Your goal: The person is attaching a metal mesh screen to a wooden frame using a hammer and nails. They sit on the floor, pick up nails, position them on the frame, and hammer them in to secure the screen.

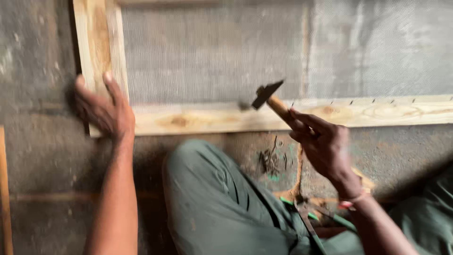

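Note:
A pale wooden frame with fine grey wire mesh stretched over it lies on the rough floor. My left hand presses flat on the frame's left corner. In my right hand is a hammer with a wooden handle; its dark head hangs, blurred, just above the lower rail. A row of small nails stands along the rail to the right.
A pile of loose nails lies on the floor below the rail. Pliers with green handles rest by my knee. A thin wooden strip runs along the left edge.

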